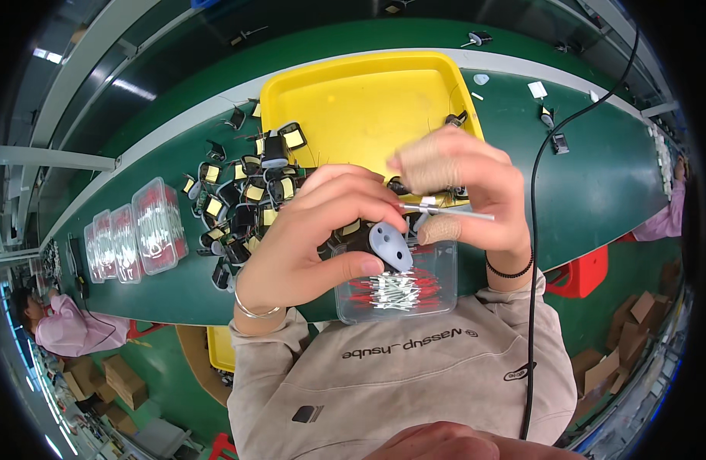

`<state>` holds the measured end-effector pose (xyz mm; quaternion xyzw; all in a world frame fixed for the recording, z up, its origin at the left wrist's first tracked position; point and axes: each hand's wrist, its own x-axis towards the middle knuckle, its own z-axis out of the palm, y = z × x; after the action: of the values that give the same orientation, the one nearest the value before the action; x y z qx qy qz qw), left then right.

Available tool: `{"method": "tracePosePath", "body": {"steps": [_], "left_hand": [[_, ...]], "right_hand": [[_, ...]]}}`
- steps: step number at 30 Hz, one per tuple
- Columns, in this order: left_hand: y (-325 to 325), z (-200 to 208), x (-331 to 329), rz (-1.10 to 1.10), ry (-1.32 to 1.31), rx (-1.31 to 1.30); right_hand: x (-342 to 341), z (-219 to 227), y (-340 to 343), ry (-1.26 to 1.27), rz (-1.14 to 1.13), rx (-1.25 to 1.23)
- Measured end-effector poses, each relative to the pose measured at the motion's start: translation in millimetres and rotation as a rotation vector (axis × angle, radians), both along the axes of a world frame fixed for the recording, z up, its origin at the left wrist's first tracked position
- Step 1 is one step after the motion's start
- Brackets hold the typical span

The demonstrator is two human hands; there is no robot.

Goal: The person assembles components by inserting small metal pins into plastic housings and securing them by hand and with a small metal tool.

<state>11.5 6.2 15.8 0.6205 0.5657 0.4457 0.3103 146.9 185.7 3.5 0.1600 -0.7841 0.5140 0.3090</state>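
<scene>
My left hand (314, 230) is closed around a small black part with a grey oval face (390, 245) that has dark holes in it. A thin white-and-silver rod (449, 210) runs from beside my left fingertips across the front of my right palm. My right hand (475, 184) is curved next to it, thumb and forefinger apart, with tape-like wraps on both and the upper fingers blurred. Below both hands sits a clear plastic box (437, 307) of red-and-white thin pieces (399, 291). What presses on the rod cannot be made out.
A yellow tray (353, 84) lies just beyond my hands. To its left is a heap of black parts with yellow pads (249, 192); farther left stand several clear boxes (157, 230). A black cable (534, 230) hangs down on the right. A red stool (587, 272) is beside the table.
</scene>
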Motion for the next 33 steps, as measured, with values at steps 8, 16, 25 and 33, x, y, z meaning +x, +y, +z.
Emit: {"method": "tracePosePath", "body": {"steps": [8,16,25,33], "left_hand": [[6,-7,2,0.027,0.084,0.062],[18,-28,27,0.285,-0.164,0.206],[22,-34,34,0.372,0.004,0.36],[21,-30,32,0.384,0.166,0.383]], "right_hand": [[15,-13,8,0.156,0.048,-0.729],[31,9,-13,0.187,-0.351,-0.088],[32,8,-17,0.131,-0.405,0.104],[32,13,-16,0.19,-0.332,0.248]]}}
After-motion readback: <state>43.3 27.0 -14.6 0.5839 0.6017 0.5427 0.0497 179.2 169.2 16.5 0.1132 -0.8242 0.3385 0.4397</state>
